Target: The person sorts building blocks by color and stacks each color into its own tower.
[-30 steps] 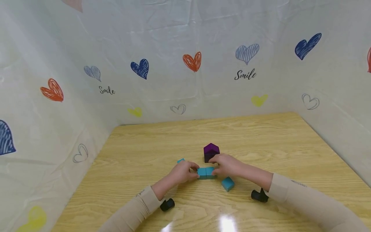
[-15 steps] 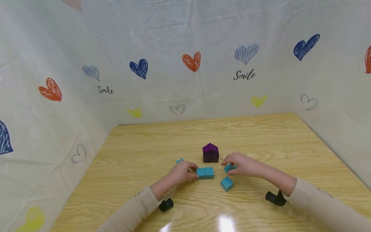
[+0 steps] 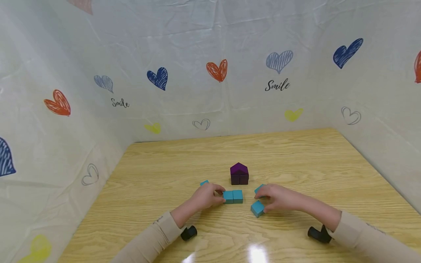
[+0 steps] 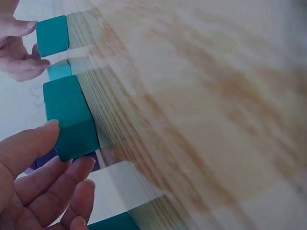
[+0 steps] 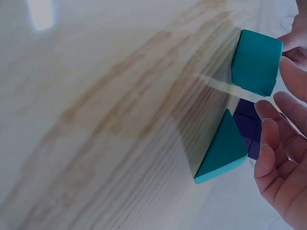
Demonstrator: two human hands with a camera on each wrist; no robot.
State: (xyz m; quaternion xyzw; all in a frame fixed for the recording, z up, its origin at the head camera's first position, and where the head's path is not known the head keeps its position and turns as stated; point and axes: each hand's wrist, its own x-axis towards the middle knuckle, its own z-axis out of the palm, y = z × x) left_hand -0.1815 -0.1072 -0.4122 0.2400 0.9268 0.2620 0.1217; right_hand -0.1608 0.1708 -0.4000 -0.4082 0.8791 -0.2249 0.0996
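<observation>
The left hand (image 3: 205, 195) pinched a paired turquoise cube (image 3: 228, 197); the right hand (image 3: 279, 197), fingers parted, was beside a single cube (image 3: 257, 208).

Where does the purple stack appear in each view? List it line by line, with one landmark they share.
Head: purple stack, right of centre, lower half, beyond the blue pair.
Left wrist: purple stack, lower left, mostly hidden behind the left hand.
Right wrist: purple stack, right of centre, partly hidden, between blue wedge and right hand.
Landmark in all three: right hand, upper left in left wrist.
</observation>
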